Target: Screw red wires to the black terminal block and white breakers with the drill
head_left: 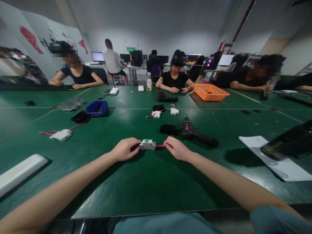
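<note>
A white circuit breaker (147,145) with a green switch lies on the green table between my hands. My left hand (125,149) grips its left end, fingers closed around it. From the breaker's right side a red wire (160,146) runs to my right hand (177,148), whose fingers are pinched on it. Just beyond my right hand lie a black box-like part (169,129) and a black cordless drill (198,131). Farther off are two more white breakers, one with a red wire (156,114) and one plain (174,111).
At left are a blue bin (97,108), another breaker (60,135) with red wires, and a long white object (23,172). White paper (273,159) under a black bottle (289,141) is at right. An orange basket (211,92) stands at the back, where other people sit.
</note>
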The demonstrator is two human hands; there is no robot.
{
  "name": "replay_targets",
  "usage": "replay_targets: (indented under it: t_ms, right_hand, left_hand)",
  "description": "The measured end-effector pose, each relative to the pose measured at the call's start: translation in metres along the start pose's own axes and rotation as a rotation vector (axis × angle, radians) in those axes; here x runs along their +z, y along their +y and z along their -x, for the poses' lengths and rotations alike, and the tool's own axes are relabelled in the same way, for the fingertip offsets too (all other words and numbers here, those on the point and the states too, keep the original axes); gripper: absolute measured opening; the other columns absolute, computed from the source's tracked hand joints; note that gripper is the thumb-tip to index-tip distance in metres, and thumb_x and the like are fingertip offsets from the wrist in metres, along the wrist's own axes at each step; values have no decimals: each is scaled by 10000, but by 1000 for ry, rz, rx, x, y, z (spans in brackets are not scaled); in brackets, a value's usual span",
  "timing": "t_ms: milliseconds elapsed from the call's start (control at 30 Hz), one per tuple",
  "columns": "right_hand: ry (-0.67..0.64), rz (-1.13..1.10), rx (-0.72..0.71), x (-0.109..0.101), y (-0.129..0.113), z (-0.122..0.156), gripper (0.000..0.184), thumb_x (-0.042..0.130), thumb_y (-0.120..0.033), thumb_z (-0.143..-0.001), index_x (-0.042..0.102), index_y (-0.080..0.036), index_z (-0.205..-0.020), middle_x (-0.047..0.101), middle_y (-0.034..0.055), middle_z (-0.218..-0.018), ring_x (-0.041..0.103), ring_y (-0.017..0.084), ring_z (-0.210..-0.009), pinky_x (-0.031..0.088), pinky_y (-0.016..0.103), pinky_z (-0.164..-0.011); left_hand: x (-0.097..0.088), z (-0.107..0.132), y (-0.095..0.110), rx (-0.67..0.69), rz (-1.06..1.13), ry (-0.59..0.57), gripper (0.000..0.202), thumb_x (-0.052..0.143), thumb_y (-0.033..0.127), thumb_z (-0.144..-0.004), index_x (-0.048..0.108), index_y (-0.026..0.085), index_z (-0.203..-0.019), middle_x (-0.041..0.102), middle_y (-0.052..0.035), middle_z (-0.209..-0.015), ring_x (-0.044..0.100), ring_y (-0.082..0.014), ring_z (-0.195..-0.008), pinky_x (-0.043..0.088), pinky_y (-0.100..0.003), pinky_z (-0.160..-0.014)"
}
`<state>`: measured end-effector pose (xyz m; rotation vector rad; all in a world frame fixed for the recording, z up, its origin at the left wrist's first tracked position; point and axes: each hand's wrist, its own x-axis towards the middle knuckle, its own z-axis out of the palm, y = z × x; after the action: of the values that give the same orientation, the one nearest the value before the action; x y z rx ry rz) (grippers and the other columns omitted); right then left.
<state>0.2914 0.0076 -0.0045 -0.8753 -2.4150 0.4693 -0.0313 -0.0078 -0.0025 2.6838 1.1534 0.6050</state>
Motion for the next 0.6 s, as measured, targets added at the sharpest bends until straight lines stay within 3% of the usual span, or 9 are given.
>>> replay_targets:
  t_ms: [200,300,433,533,600]
  right_hand:
    - [-17,-15,34,5,-8,0,216,433,-236,-1023,617,-176,-927,598,76,-901,567,204,-835,475,336,-734]
    - [-31,54,3,-6,-10,-3,210,446,-266,-1020,635,-182,-991,620,92,-973,582,222,-905,494,365,-794]
    - [19,301,14,-52,8,-2,287,500,-328,-986,604,-179,-1208,597,141,-1229,540,285,-1151,435,463,-1007]
    - [27,471,221,-96,40,13,448,565,-310,-900,538,-158,-1321,553,171,-1336,486,339,-1250,386,514,-1058]
    - [-68,539,421,-116,62,26,653,653,-352,-800,479,-138,-1392,511,205,-1403,462,397,-1274,396,554,-1033]
  left_hand:
    - [0,3,-5,20,-31,12,241,494,265,-942,629,193,-1128,693,-63,-992,646,-170,-865,499,-282,-757]
    - [-2,2,-6,58,-89,9,229,493,261,-940,627,187,-1109,696,-59,-965,643,-170,-849,489,-282,-741]
    - [-6,2,-5,115,-234,39,211,503,298,-939,632,177,-1056,695,-63,-923,637,-184,-827,468,-307,-724]
    - [-9,3,-6,139,-283,61,245,517,345,-938,631,174,-1073,698,-75,-955,642,-199,-864,471,-328,-756]
    - [-10,4,-6,122,-286,75,287,518,376,-939,621,169,-1109,697,-83,-980,643,-206,-875,479,-340,-777]
